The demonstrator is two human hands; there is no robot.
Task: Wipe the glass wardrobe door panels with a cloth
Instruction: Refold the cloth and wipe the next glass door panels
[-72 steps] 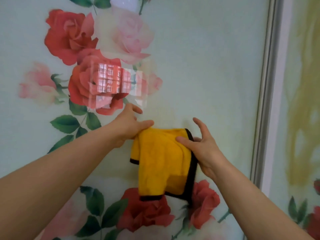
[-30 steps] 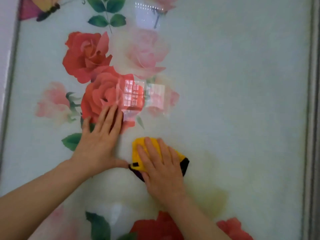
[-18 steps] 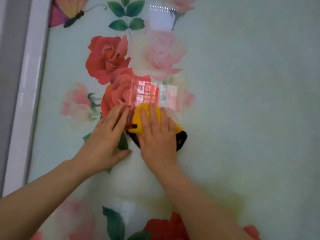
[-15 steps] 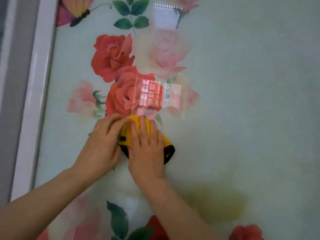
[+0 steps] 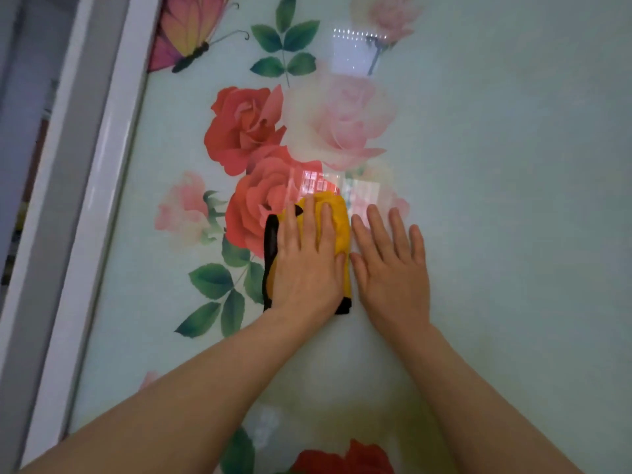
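The glass wardrobe door panel (image 5: 496, 165) is pale green, printed with red and pink roses and leaves. A folded yellow cloth (image 5: 337, 227) with black edging lies flat against the glass over the lower red rose. My left hand (image 5: 307, 265) presses on the cloth with straight fingers and covers most of it. My right hand (image 5: 393, 268) lies flat on the bare glass right beside the cloth, fingers spread and straight, holding nothing.
The door's white and grey frame (image 5: 92, 186) runs slantwise down the left side. A printed butterfly (image 5: 188, 32) sits at the panel's top left corner. Window reflections show on the glass above my hands. More roses appear at the bottom edge.
The cloth has passed from under my right hand to under my left. My right hand has come off it onto the bare glass to the right. The view has shifted towards the left frame.
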